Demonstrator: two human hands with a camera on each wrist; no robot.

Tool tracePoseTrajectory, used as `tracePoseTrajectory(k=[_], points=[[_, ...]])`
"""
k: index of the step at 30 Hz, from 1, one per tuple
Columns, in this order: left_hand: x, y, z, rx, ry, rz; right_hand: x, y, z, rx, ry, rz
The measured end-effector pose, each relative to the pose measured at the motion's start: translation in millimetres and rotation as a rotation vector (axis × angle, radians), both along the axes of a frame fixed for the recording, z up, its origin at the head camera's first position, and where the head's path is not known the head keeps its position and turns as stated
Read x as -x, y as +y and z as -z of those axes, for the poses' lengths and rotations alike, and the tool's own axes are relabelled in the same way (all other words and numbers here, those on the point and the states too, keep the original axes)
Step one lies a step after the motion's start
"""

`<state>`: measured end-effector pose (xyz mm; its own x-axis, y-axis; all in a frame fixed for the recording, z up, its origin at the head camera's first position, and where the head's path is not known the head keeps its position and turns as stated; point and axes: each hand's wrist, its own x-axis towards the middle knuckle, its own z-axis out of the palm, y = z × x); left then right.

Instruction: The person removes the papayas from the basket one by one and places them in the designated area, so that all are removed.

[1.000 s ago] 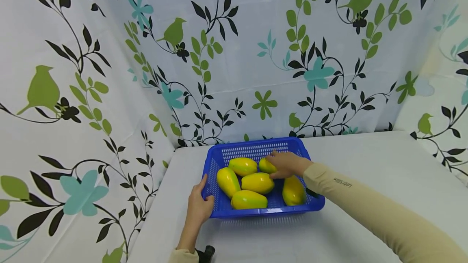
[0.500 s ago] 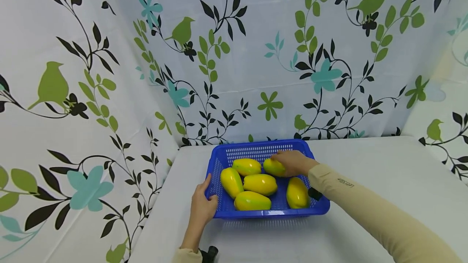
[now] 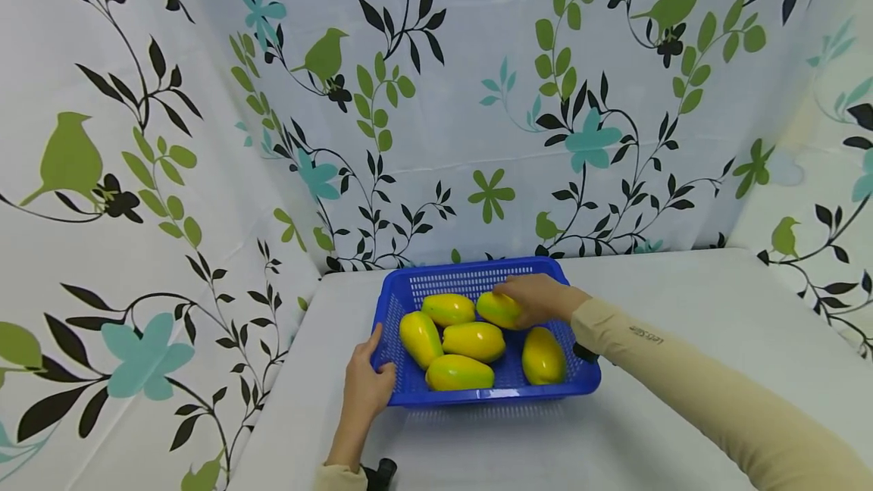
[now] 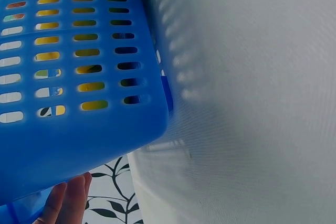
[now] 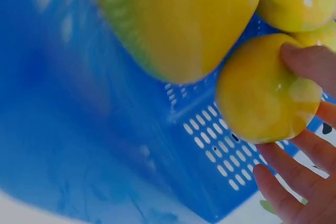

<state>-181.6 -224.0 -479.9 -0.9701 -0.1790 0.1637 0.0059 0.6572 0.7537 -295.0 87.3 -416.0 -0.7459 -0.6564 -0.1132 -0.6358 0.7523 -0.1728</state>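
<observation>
Several oblong yellow-green papayas lie in a blue perforated plastic basket (image 3: 486,397). My right hand (image 3: 542,298) reaches over the basket's right side and holds the papaya at the back right (image 3: 497,311). In the right wrist view its thumb (image 5: 311,62) rests on that papaya (image 5: 260,95), with fingers spread along the other side. Near the front right lies another papaya (image 3: 543,357), large in the right wrist view. My left hand (image 3: 367,379) grips the basket's left rim near the front corner. In the left wrist view fingertips (image 4: 67,199) meet the rim; the thumb is hidden.
The basket stands on a white-covered table (image 3: 682,339). A patterned curtain (image 3: 436,135) with birds and leaves hangs behind it and along both sides. Dark devices are strapped at both wrists, the left one (image 3: 380,473) near the bottom edge.
My right hand has closed round the back right papaya, which has turned and shows more between hand and neighbouring fruit. The left hand stays on the rim. The head view shifts slightly.
</observation>
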Motion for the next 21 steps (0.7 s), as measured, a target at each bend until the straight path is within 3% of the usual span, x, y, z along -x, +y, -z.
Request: tracePoseTrajectory(k=[7,21], points=[[0.5,-1.6,-1.8,0.012,0.003,0.014,-5.5,4,-10.2,-0.022,-0.031,0.018],[0.1,0.2,-0.2,-0.001,0.009,0.031,-13.2,35,-20.2,0.084,-0.009,0.084]])
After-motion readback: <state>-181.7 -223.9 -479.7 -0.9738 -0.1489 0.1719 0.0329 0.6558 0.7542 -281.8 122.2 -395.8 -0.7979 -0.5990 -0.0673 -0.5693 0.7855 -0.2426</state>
